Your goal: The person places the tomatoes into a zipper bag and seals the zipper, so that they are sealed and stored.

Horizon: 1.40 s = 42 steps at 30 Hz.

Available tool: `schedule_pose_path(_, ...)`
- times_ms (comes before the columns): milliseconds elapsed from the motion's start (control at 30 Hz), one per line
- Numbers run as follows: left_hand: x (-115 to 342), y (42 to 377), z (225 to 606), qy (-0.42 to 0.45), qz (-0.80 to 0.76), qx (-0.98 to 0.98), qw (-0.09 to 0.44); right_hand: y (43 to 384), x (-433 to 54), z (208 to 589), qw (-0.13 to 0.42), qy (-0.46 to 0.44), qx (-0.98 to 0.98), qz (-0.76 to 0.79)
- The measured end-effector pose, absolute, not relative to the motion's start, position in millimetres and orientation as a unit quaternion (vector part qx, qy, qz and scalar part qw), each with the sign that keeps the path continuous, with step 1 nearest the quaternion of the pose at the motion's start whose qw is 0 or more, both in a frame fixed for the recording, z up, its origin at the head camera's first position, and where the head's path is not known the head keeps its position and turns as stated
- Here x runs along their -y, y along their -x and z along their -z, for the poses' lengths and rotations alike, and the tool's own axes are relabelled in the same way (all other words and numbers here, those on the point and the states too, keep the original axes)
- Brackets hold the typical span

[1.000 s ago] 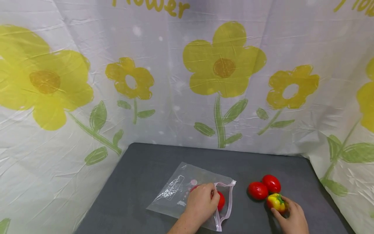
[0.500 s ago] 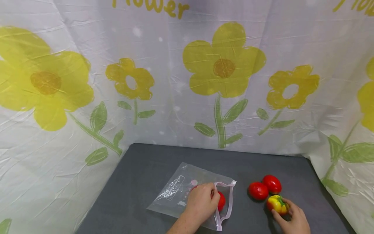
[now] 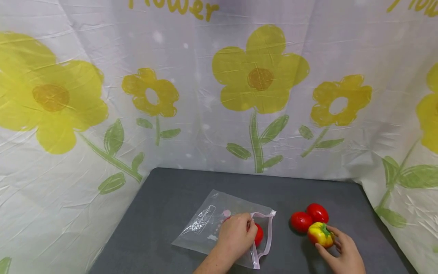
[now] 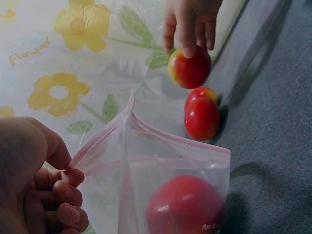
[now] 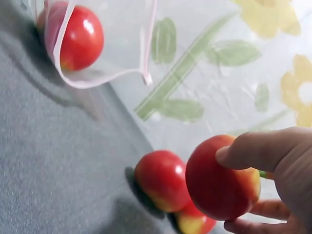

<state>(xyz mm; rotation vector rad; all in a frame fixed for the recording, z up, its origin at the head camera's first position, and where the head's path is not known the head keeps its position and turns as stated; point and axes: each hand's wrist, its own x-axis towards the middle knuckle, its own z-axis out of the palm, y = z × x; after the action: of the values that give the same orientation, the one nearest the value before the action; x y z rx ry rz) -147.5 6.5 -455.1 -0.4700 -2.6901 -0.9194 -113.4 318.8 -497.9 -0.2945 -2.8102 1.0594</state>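
Cloth [image 3: 195, 148], head view: yellow flowers [image 3: 261, 61], behind the grey counter [image 3: 161, 205]'s far edge.
Right hand [image 3: 343, 251]: in from the near side, grip clamped on the pepper [image 3: 318, 234] beside two fruits [image 3: 301, 222].
Pepper: glossy yellow and red, green stem.
Bag [image 4: 105, 195], left wrist view: left hand [image 4: 34, 170] pinches its pink rim.
Gap, right wrist view: counter between bagged fruit [image 5: 84, 41] and the pair.

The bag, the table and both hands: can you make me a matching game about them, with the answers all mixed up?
1. left hand
2. right hand
3. bag
4. table

A. plain grey
B. holds the red-and-yellow pepper
C. see-through and pink-edged
D. pinches the bag

Right pairs: 1-D, 2-B, 3-C, 4-A.
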Motion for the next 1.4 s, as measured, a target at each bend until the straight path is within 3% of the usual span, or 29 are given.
schedule_pose_path(267, -6.7, 147.5, 454.0, 0.157, 0.314, 0.928, 0.121, 109.2, -299.8, 485.6, 0.037, 0.094, 0.919, -0.381)
schedule_pose_path(500, -7.2, 147.4, 453.3, 0.162, 0.312, 0.927, 0.129, 106.0, -280.5, 485.1, 0.057, 0.054, 0.921, -0.383)
schedule_pose_path(833, -6.4, 147.8, 454.2, 0.159, 0.310, 0.929, 0.124, 112.7, -253.4, 485.9, 0.024, 0.028, 0.923, -0.383)
schedule_pose_path(1400, -6.0, 144.5, 450.8, 0.150, 0.306, 0.936, 0.090, 117.9, -221.7, 494.5, 0.011, -0.012, 0.926, -0.377)
